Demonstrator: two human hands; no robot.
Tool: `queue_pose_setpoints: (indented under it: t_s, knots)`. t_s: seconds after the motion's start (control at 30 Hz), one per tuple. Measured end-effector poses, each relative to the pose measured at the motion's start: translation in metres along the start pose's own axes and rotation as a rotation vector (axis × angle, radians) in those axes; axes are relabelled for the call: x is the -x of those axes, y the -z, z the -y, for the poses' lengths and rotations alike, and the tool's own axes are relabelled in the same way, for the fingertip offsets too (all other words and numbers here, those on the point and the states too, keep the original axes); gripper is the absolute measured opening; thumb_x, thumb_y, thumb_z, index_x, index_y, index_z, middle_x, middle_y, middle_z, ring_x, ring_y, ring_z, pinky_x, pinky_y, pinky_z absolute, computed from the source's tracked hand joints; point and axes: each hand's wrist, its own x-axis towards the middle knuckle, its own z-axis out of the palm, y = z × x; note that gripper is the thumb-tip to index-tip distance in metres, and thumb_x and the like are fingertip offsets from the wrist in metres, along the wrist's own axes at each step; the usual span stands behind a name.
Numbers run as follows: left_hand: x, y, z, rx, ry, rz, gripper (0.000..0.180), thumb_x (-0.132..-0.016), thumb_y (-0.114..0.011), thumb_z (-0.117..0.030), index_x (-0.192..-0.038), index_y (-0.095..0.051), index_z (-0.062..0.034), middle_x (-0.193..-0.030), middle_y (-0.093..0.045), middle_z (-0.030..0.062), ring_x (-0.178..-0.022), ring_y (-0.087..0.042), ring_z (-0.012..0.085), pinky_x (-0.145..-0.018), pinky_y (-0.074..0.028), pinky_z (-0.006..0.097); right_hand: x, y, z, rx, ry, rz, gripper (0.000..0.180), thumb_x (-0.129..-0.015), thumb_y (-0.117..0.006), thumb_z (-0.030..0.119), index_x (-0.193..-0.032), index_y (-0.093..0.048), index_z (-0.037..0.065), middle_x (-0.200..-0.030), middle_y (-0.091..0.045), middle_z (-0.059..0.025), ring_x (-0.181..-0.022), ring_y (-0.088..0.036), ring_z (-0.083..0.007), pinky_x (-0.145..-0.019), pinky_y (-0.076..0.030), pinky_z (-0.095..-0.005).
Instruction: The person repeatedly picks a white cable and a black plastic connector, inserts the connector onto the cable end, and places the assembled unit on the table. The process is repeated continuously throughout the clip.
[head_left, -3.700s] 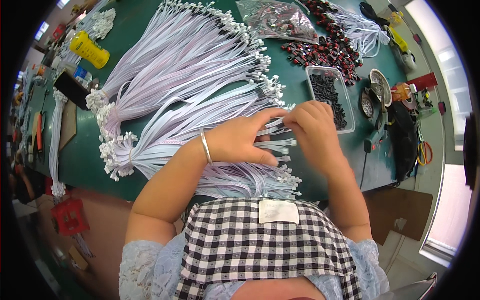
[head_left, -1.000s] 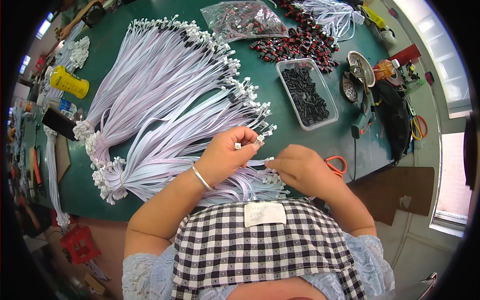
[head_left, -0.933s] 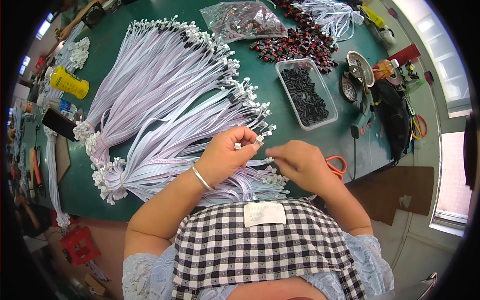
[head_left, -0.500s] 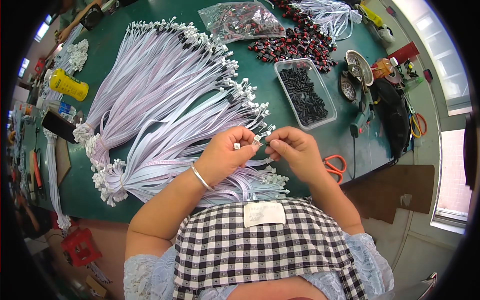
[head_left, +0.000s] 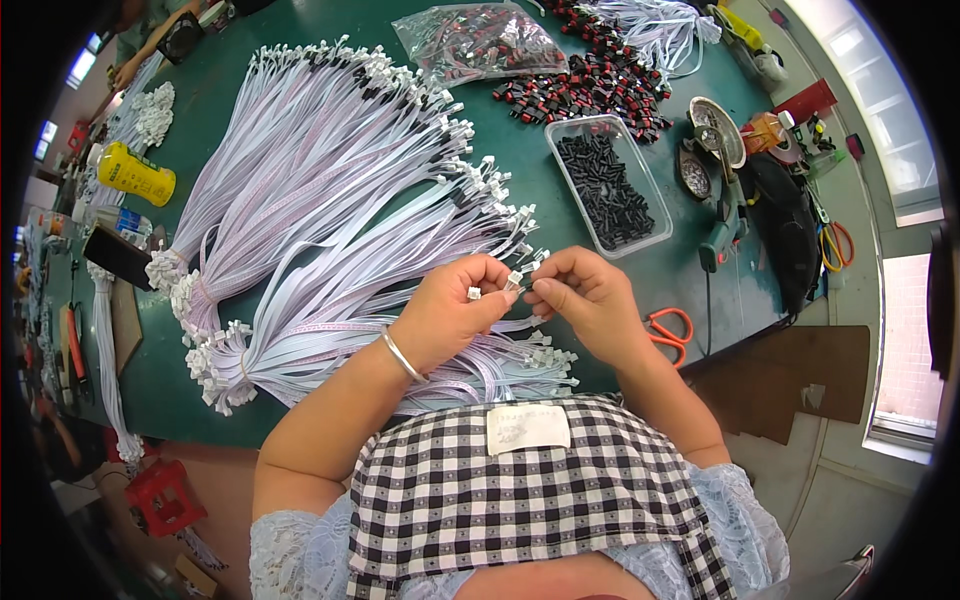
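Left hand (head_left: 455, 310) sits at frame centre, fingers curled shut on a small white connector (head_left: 474, 293); I see my right hand (head_left: 585, 295) just beside it, fingertips pinched on another white plug (head_left: 516, 278). Both hover over the white ribbon cables (head_left: 340, 200) fanned across the green table (head_left: 530, 190), with a clear tray of black parts (head_left: 608, 185) at upper right.

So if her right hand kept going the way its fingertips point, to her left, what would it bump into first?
Most likely the left hand: the right hand points at it, with only the small white plastic connector pinched between their fingertips. Depth is hard to judge here.
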Motion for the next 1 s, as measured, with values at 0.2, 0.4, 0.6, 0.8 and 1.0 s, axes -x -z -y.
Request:
queue_pose_setpoints:
  t_s: [0.2, 0.4, 0.6, 0.8, 1.0]
  knots:
    - [-0.0009, -0.0006, 0.0004, -0.027, -0.006, -0.002, 0.011, -0.085, -0.061, -0.005, -0.095, -0.057, -0.0027, -0.075, -0.054, -0.0024, -0.057, -0.044, 0.0015, -0.049, -0.036, 0.016, -0.0009, 0.0009, 0.0006, -0.043, -0.017, -0.023, 0.01, -0.088, -0.061, 0.007, -0.092, -0.056, 0.0, -0.078, -0.064, -0.0072, -0.067, -0.061, -0.0091, -0.059, -0.05, -0.021]
    - [-0.0006, -0.0003, -0.0001, -0.004, 0.005, 0.008, 0.011, -0.085, -0.062, -0.005, -0.095, -0.057, -0.0026, -0.075, -0.053, -0.0026, -0.057, -0.044, 0.0015, -0.049, -0.036, 0.016, -0.0007, 0.0, 0.0018, -0.044, -0.019, -0.013, 0.01, -0.088, -0.061, 0.007, -0.092, -0.056, 0.0, -0.078, -0.064, -0.0066, -0.067, -0.061, -0.0086, -0.06, -0.05, -0.0209]
    - [-0.0007, 0.0003, 0.0011, -0.055, -0.004, 0.001, 0.011, -0.084, -0.062, -0.006, -0.094, -0.058, -0.0025, -0.074, -0.052, -0.0029, -0.058, -0.045, 0.0017, -0.05, -0.037, 0.016, 0.0, -0.0001, 0.0012, -0.03, -0.03, 0.02, 0.01, -0.088, -0.061, 0.007, -0.092, -0.056, 0.001, -0.078, -0.064, -0.0057, -0.068, -0.061, -0.0082, -0.061, -0.05, -0.0208]
    - [-0.001, 0.0004, 0.0011, -0.058, -0.009, 0.006, 0.012, -0.085, -0.062, -0.006, -0.095, -0.058, -0.0023, -0.075, -0.053, -0.0029, -0.059, -0.045, 0.0019, -0.051, -0.038, 0.017, 0.0013, -0.0002, -0.0006, 0.002, -0.004, 0.021, 0.009, -0.088, -0.06, 0.007, -0.093, -0.056, 0.0, -0.079, -0.064, -0.0053, -0.069, -0.06, -0.0079, -0.061, -0.05, -0.0208]
    - [-0.0011, 0.0006, 0.0022, -0.056, -0.02, 0.002, 0.012, -0.085, -0.062, -0.006, -0.096, -0.058, -0.0022, -0.076, -0.054, -0.0025, -0.059, -0.046, 0.0021, -0.051, -0.038, 0.017, 0.001, 0.0006, -0.0031, -0.032, 0.038, 0.023, 0.007, -0.089, -0.058, 0.004, -0.093, -0.055, 0.0, -0.08, -0.063, -0.0051, -0.07, -0.058, -0.0075, -0.062, -0.049, -0.0209]
